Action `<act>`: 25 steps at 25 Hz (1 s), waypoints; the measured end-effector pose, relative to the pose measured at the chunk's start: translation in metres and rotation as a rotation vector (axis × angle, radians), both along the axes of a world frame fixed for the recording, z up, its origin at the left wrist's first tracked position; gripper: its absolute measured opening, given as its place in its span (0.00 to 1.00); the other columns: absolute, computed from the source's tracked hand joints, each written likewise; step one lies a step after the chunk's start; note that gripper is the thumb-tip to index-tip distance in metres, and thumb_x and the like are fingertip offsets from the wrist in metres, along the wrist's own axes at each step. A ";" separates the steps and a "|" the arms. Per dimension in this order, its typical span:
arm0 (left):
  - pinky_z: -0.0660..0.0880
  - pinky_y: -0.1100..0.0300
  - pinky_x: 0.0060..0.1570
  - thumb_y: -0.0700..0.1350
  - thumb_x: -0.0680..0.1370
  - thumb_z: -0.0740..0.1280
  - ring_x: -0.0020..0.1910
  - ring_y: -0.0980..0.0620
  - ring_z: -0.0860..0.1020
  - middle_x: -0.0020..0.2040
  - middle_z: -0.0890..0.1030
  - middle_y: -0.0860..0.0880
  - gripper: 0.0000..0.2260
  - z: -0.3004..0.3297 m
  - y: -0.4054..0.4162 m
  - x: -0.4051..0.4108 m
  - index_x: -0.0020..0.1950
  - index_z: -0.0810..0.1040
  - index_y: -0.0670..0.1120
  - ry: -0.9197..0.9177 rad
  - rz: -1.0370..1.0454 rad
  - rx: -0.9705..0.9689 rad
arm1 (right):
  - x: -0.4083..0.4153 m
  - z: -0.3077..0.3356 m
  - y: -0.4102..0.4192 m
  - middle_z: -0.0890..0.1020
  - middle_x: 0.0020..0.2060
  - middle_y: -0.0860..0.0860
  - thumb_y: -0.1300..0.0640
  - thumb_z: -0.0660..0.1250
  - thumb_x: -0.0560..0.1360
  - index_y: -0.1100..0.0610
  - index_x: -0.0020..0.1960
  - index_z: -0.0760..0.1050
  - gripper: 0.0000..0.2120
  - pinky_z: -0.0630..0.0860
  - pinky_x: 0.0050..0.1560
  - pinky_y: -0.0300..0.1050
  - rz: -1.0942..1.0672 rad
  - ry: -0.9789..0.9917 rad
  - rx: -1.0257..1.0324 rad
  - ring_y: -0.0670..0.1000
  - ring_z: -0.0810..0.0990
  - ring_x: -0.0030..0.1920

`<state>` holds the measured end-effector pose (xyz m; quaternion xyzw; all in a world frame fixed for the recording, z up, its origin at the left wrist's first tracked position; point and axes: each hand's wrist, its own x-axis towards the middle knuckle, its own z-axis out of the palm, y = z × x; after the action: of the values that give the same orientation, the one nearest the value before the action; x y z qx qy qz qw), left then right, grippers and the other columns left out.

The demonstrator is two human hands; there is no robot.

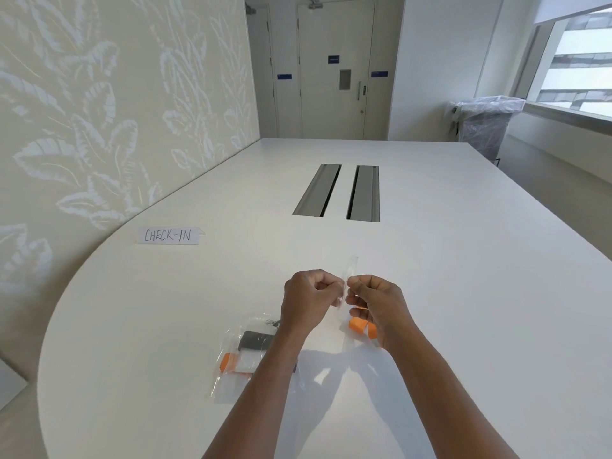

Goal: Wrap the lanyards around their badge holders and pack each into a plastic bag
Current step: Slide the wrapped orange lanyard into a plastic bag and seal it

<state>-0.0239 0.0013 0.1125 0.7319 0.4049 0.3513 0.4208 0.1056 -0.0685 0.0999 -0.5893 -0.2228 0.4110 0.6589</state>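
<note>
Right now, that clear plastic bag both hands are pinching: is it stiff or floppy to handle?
Probably floppy: the clear plastic bag hangs thin and see-through between the left hand and right hand. Likely very light, since fingertip pinches hold it. Its glossy film may be slippery.

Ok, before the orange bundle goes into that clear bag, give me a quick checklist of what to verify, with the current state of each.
1. Both hands on the bag: ok. The left hand and right hand each pinch the clear bag near its top.
2. Bag mouth open: cannot tell; the film is nearly invisible edge-on.
3. Orange bundle within reach: ok, just below the right hand.
4. Lanyard fully wrapped on that bundle: cannot tell; the hand hides part of it.
5. Packed bags out of the way: ok, lying on the table under the left forearm.
</note>
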 end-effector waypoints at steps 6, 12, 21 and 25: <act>0.77 0.61 0.35 0.45 0.74 0.69 0.31 0.57 0.82 0.31 0.83 0.55 0.06 0.004 0.006 -0.004 0.37 0.81 0.51 -0.021 0.241 0.013 | -0.001 0.000 0.003 0.79 0.30 0.49 0.59 0.65 0.77 0.60 0.40 0.77 0.08 0.78 0.31 0.43 -0.065 -0.245 -0.102 0.47 0.82 0.32; 0.72 0.64 0.37 0.49 0.76 0.70 0.39 0.63 0.80 0.39 0.82 0.59 0.02 0.007 0.006 -0.004 0.47 0.82 0.53 0.180 0.087 0.125 | -0.001 0.003 0.000 0.85 0.34 0.51 0.59 0.61 0.74 0.62 0.42 0.75 0.07 0.81 0.36 0.50 -0.061 -0.319 -0.123 0.54 0.86 0.33; 0.61 0.53 0.75 0.50 0.69 0.79 0.79 0.58 0.54 0.82 0.53 0.60 0.53 0.010 0.011 -0.012 0.81 0.45 0.63 0.315 -0.456 0.099 | 0.002 0.016 0.003 0.85 0.35 0.52 0.58 0.63 0.72 0.60 0.40 0.76 0.06 0.75 0.28 0.44 0.019 -0.370 -0.081 0.53 0.84 0.30; 0.63 0.46 0.74 0.51 0.68 0.79 0.78 0.55 0.55 0.79 0.60 0.58 0.51 0.009 0.019 -0.012 0.80 0.48 0.64 0.328 -0.391 0.212 | 0.001 0.022 0.001 0.84 0.33 0.52 0.59 0.64 0.73 0.58 0.39 0.76 0.06 0.73 0.29 0.44 0.143 -0.353 -0.024 0.52 0.81 0.31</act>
<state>-0.0357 0.0204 0.1210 0.8832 0.2796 0.1804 0.3305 0.1063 -0.0679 0.1217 -0.6427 -0.3715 0.3497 0.5716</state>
